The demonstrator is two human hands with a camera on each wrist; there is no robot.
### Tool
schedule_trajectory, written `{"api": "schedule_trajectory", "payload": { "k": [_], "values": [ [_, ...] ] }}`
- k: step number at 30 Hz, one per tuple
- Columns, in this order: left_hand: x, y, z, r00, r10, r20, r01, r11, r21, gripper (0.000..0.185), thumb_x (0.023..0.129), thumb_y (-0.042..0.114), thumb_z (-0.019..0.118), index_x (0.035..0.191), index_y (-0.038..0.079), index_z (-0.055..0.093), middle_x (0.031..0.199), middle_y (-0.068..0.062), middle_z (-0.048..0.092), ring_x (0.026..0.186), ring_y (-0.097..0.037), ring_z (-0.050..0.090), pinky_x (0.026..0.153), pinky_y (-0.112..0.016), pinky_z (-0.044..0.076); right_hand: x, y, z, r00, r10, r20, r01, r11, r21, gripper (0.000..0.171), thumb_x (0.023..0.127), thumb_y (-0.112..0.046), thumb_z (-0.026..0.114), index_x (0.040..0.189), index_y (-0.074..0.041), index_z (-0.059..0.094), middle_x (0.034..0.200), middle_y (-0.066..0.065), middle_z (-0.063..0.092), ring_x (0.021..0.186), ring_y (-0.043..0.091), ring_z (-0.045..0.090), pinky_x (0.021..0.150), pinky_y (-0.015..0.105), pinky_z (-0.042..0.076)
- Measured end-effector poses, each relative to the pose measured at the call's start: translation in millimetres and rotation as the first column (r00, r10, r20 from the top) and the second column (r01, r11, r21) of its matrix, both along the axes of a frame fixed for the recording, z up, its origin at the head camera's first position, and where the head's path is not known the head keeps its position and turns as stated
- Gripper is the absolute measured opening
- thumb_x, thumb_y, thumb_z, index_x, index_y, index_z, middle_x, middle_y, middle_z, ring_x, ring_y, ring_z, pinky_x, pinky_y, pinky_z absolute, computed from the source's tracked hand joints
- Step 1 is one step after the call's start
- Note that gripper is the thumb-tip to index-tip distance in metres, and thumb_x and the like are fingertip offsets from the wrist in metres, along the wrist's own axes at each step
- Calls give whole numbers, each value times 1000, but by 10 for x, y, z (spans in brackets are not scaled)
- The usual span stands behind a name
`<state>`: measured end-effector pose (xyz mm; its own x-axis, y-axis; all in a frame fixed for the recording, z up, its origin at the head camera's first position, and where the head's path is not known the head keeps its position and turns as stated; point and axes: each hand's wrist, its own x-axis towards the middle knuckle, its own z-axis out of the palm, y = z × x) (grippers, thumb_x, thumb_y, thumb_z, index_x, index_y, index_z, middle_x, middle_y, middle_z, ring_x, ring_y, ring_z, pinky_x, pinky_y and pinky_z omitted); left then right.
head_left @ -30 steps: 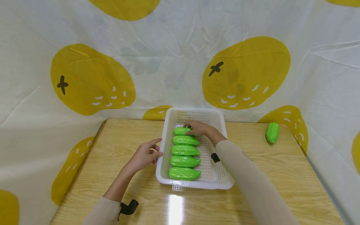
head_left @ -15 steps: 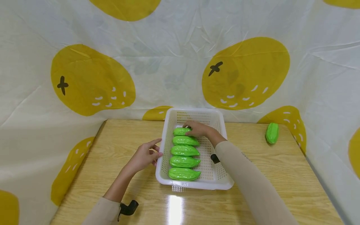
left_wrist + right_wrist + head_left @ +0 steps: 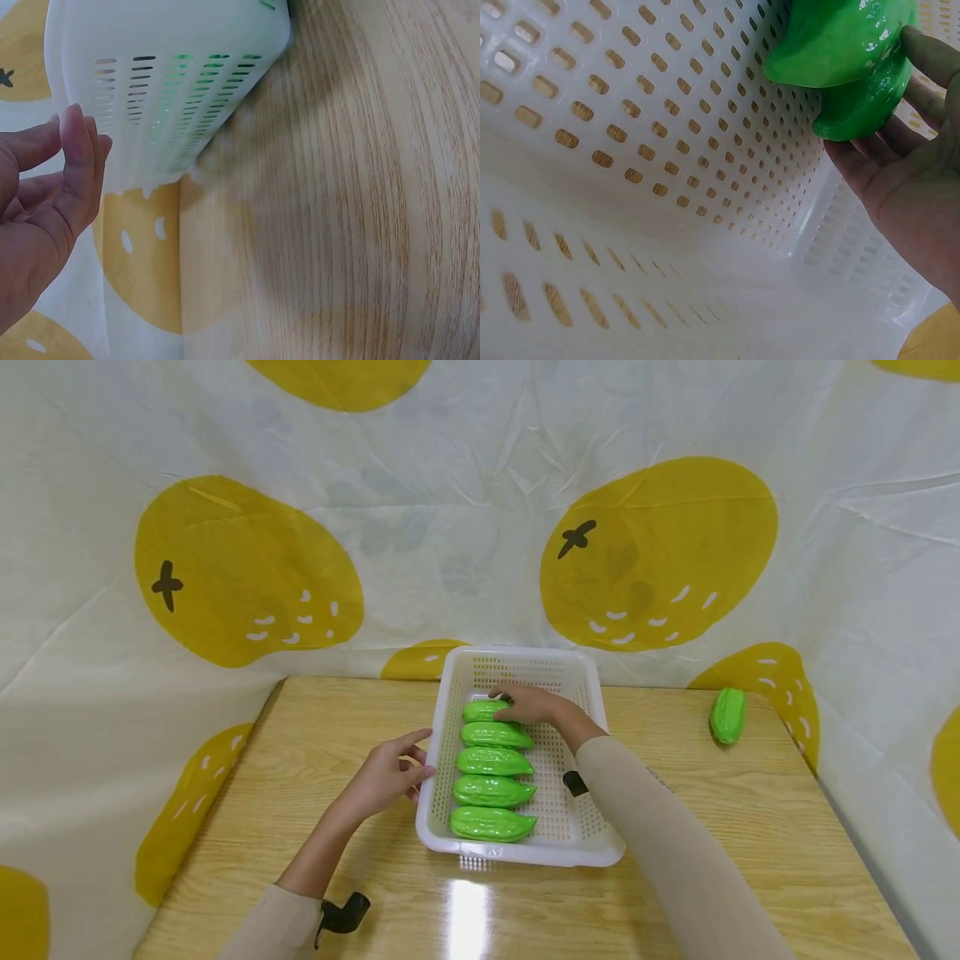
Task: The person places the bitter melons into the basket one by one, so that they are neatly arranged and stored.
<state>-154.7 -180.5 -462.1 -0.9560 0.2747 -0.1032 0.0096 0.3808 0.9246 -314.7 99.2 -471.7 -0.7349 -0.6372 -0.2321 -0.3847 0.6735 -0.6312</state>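
Inside a white plastic basket [image 3: 592, 852], several glossy green bitter melons [image 3: 491, 791] lie side by side in a row along its left part. My right hand [image 3: 528, 703] reaches into the basket and holds the farthest bitter melon [image 3: 480, 711], partly covering its right end. In the right wrist view, my right hand's fingers curve around the green bitter melon [image 3: 862, 105]. At the basket's left rim is my left hand [image 3: 386, 774], holding the edge with thumb and fingers. The left wrist view shows my left hand [image 3: 56, 176] against the rim from outside.
One more bitter melon [image 3: 727, 716] lies on the wooden table [image 3: 337, 710] at its far right. White cloth [image 3: 457, 552] with yellow fruit prints hangs behind the table and along both sides. The basket's far end stands close to the cloth.
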Motion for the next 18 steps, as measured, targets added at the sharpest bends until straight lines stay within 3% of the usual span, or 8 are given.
{"api": "schedule_trajectory", "payload": {
  "k": [10, 18],
  "values": [
    [5, 25, 53, 1000, 5, 9, -4, 1000, -5, 65, 97, 1, 69, 156, 2, 42, 107, -19, 61, 73, -19, 67, 64, -53, 65, 48, 94, 200, 1000, -20, -21, 20, 1000, 18, 55, 107, -27, 56, 154, -2, 42, 151, 25, 51, 141, 42, 48, 119, 55, 43],
    [9, 39, 89, 1000, 13, 18, -13, 1000, -13, 65, 97, 1, 69, 156, 3, 43, 107, -18, 61, 73, -19, 67, 65, -56, 64, 100, 238, 443, 999, 1, -38, -4, 998, -70, 54, 106, -23, 59, 151, 2, 44, 149, 27, 52, 138, 43, 52, 117, 54, 45]
  ]
}}
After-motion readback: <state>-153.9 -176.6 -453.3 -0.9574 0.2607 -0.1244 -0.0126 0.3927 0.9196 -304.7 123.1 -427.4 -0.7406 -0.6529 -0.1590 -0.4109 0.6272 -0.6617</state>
